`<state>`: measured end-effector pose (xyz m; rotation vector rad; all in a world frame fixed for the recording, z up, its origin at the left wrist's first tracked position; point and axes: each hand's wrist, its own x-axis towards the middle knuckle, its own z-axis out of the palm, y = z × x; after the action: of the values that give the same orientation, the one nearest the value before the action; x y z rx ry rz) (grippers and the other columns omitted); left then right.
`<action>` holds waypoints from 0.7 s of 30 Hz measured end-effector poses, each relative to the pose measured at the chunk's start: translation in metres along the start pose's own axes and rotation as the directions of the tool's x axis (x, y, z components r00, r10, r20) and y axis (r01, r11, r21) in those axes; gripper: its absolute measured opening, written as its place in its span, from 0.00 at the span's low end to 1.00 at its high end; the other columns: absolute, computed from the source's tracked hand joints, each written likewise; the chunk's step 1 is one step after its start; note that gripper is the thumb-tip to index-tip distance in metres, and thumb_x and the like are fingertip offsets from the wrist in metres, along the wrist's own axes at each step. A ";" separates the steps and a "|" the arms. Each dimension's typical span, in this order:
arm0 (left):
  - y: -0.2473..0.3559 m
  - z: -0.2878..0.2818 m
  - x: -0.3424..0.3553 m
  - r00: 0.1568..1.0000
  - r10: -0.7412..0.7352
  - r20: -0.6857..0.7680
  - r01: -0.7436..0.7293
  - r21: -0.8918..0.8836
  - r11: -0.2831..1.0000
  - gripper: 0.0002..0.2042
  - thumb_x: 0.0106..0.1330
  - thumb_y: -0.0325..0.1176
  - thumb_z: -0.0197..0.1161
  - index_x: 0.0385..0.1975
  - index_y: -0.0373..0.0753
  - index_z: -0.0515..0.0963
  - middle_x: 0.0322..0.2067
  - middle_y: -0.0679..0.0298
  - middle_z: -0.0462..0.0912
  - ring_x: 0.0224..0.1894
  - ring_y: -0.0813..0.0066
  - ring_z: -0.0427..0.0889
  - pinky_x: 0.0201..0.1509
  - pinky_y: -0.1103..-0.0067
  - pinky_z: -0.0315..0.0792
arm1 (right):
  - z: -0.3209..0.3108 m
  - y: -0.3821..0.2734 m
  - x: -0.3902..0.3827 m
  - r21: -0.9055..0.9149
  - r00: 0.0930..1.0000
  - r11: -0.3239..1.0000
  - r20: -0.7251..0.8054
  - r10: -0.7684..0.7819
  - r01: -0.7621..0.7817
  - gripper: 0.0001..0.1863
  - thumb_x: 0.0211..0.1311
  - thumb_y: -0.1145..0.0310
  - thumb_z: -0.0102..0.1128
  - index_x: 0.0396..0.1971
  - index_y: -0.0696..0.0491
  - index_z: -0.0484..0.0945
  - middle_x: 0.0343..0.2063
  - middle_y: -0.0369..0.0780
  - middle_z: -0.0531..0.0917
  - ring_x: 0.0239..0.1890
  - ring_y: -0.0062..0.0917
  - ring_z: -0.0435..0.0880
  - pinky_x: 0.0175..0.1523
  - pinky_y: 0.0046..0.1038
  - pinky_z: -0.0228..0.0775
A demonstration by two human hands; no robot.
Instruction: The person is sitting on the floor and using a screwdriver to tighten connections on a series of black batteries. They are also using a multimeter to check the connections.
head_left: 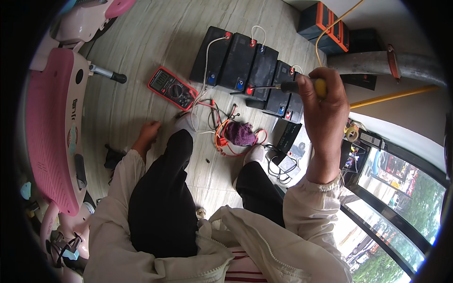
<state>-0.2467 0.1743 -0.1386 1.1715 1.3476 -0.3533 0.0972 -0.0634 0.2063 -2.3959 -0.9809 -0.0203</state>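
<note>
My right hand [325, 96] grips a screwdriver [288, 87] by its dark and yellow handle. Its metal shaft points left, and the tip is at a red terminal [249, 90] on one of several black batteries [262, 66]. The batteries stand side by side in a row, with red and blue terminals, and white wires [206, 61] run from some of them. Low beside my left leg, my left hand [148, 136] is curled closed; what its fingers hold, if anything, is hidden. A red multimeter [173, 88] lies on the floor left of the batteries.
Between my feet lie a purple cloth [240, 134] and tangled red and black leads [222, 141]. A black adapter [289, 137] with a cable sits right of them. A pink scooter [52, 127] stands at left. Orange-and-black boxes [324, 27], a grey pipe [365, 62] and glass doors [401, 188] are at right.
</note>
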 end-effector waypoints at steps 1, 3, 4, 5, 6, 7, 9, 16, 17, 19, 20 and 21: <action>0.000 -0.001 0.000 1.000 0.010 -0.004 -0.010 0.003 1.000 0.17 0.72 0.48 0.58 0.43 0.37 0.78 0.27 0.68 0.74 0.21 0.78 0.68 0.22 0.75 0.61 | -0.001 -0.001 0.001 0.000 0.999 0.999 0.010 0.047 -0.048 0.13 0.63 0.72 0.67 0.46 0.54 0.77 0.36 0.42 0.83 0.31 0.27 0.83 0.37 0.29 0.76; -0.001 -0.004 0.000 1.000 0.012 -0.003 -0.012 0.014 1.000 0.18 0.72 0.48 0.58 0.44 0.37 0.79 0.28 0.67 0.75 0.21 0.78 0.68 0.23 0.75 0.62 | -0.005 -0.011 0.000 0.220 0.991 0.967 0.052 0.121 -0.130 0.13 0.62 0.69 0.70 0.44 0.53 0.78 0.36 0.42 0.82 0.30 0.29 0.83 0.37 0.28 0.76; -0.001 -0.004 0.000 1.000 0.014 0.001 -0.014 0.021 1.000 0.18 0.72 0.48 0.58 0.45 0.37 0.79 0.29 0.67 0.75 0.22 0.78 0.68 0.23 0.75 0.62 | -0.006 -0.015 0.000 0.321 0.985 0.931 0.077 0.157 -0.173 0.14 0.62 0.67 0.71 0.43 0.53 0.78 0.35 0.43 0.82 0.30 0.29 0.82 0.36 0.28 0.75; -0.001 -0.004 0.001 1.000 0.020 -0.005 -0.020 0.030 0.999 0.19 0.72 0.49 0.58 0.45 0.37 0.79 0.29 0.66 0.76 0.22 0.78 0.68 0.23 0.75 0.62 | -0.003 -0.015 -0.001 0.309 0.995 0.946 0.029 0.095 -0.099 0.14 0.63 0.67 0.71 0.44 0.53 0.78 0.35 0.42 0.82 0.29 0.29 0.82 0.36 0.28 0.75; -0.002 -0.004 0.001 1.000 0.025 -0.011 -0.025 0.038 0.999 0.19 0.72 0.49 0.58 0.46 0.37 0.79 0.30 0.66 0.76 0.22 0.77 0.69 0.23 0.75 0.62 | 0.002 -0.013 -0.001 0.294 0.999 0.955 -0.018 0.031 -0.024 0.13 0.63 0.67 0.70 0.44 0.53 0.78 0.35 0.42 0.82 0.29 0.28 0.82 0.35 0.27 0.75; -0.002 -0.003 0.000 0.999 0.030 -0.018 -0.029 0.046 0.999 0.20 0.72 0.49 0.58 0.47 0.37 0.80 0.30 0.65 0.77 0.22 0.77 0.69 0.23 0.75 0.63 | 0.007 -0.009 -0.002 0.276 0.997 0.960 -0.064 -0.033 0.050 0.13 0.64 0.67 0.70 0.44 0.53 0.77 0.35 0.42 0.82 0.28 0.28 0.81 0.35 0.27 0.74; -0.001 -0.004 0.000 1.000 0.021 -0.009 -0.020 0.056 0.998 0.20 0.72 0.50 0.58 0.48 0.37 0.80 0.32 0.64 0.78 0.22 0.77 0.69 0.23 0.75 0.63 | 0.009 0.004 0.000 0.155 0.996 0.985 -0.067 -0.062 0.071 0.14 0.64 0.69 0.67 0.47 0.53 0.76 0.35 0.41 0.82 0.28 0.26 0.81 0.34 0.26 0.74; -0.004 -0.007 0.002 1.000 0.003 -0.007 -0.002 0.068 0.998 0.20 0.72 0.49 0.57 0.47 0.37 0.80 0.32 0.64 0.78 0.22 0.78 0.69 0.23 0.76 0.64 | 0.003 -0.012 -0.002 0.252 0.999 0.967 -0.020 0.038 -0.031 0.15 0.64 0.68 0.70 0.47 0.52 0.77 0.33 0.40 0.83 0.27 0.23 0.81 0.33 0.25 0.74; -0.004 -0.007 0.002 1.000 0.007 -0.004 -0.006 0.065 0.998 0.20 0.72 0.49 0.57 0.47 0.37 0.80 0.32 0.64 0.78 0.22 0.78 0.69 0.22 0.76 0.63 | 0.003 -0.013 -0.002 0.273 0.999 0.961 -0.018 0.041 -0.035 0.15 0.64 0.67 0.71 0.46 0.52 0.77 0.33 0.40 0.83 0.27 0.23 0.81 0.33 0.25 0.74; -0.003 -0.006 0.003 1.000 0.015 0.003 -0.015 0.060 0.998 0.20 0.72 0.49 0.57 0.47 0.37 0.80 0.31 0.65 0.77 0.21 0.78 0.69 0.22 0.76 0.63 | 0.004 -0.009 -0.001 0.244 0.999 0.969 -0.012 0.036 -0.032 0.14 0.64 0.67 0.70 0.45 0.53 0.76 0.32 0.41 0.83 0.27 0.23 0.81 0.33 0.25 0.74; -0.001 -0.005 0.003 1.000 0.012 0.004 -0.012 0.060 0.998 0.20 0.72 0.49 0.57 0.47 0.37 0.80 0.31 0.65 0.77 0.21 0.78 0.69 0.22 0.76 0.63 | 0.005 -0.005 -0.001 0.212 0.999 0.976 -0.025 0.045 -0.039 0.15 0.64 0.67 0.70 0.46 0.53 0.76 0.32 0.41 0.83 0.27 0.23 0.81 0.33 0.25 0.74; 0.000 -0.004 0.002 1.000 0.009 0.005 -0.009 0.060 0.998 0.19 0.72 0.49 0.57 0.48 0.37 0.80 0.31 0.65 0.77 0.21 0.78 0.69 0.22 0.76 0.63 | 0.006 0.000 -0.001 0.180 0.998 0.983 -0.037 0.053 -0.045 0.15 0.65 0.67 0.70 0.47 0.53 0.76 0.32 0.41 0.83 0.27 0.23 0.81 0.33 0.24 0.74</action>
<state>-0.2488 0.1787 -0.1398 1.2249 1.3355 -0.3919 0.0954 -0.0608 0.2007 -2.2444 -0.8659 0.0345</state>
